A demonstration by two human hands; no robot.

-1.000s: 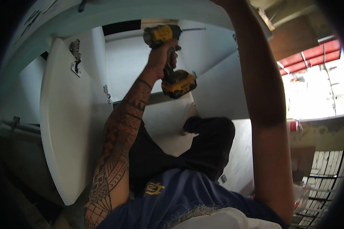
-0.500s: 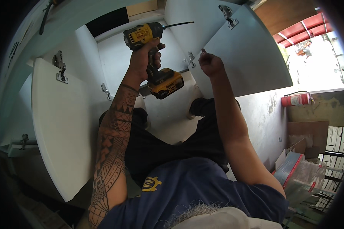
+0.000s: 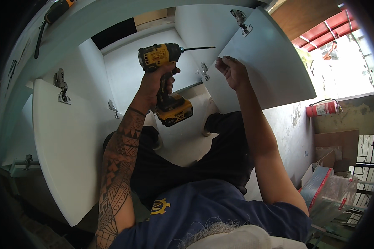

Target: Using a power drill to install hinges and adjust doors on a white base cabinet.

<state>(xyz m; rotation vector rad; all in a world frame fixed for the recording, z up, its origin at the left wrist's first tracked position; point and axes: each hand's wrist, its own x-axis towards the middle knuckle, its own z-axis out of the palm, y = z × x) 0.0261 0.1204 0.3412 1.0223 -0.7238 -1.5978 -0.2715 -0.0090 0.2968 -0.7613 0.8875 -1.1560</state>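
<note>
My left hand [image 3: 154, 85] grips a yellow and black cordless impact driver [image 3: 156, 57] by its handle. Its battery hangs below, and a long dark bit [image 3: 200, 48] points to the right. Just past the bit's tip, my right hand [image 3: 235, 74] is raised with thumb and fingertips pinched together; anything between them is too small to make out. Behind it stands the open right cabinet door [image 3: 274, 70], with a metal hinge [image 3: 242, 24] at its upper corner and another hinge [image 3: 205, 71] lower down. The open left door [image 3: 66, 145] also carries hinges [image 3: 62, 87].
The white cabinet's interior panel [image 3: 141, 58] lies beyond the driver. On the upper left ledge rests a screwdriver [image 3: 56, 12] with a black and orange handle. A red fire extinguisher [image 3: 322, 109] hangs by the right wall, above wrapped panels [image 3: 332, 191]. My legs are spread below.
The driver and my left hand have shifted slightly lower in view. My right hand has turned, its pinched fingertips now closer to the bit's tip. More of the screwdriver on the ledge shows.
</note>
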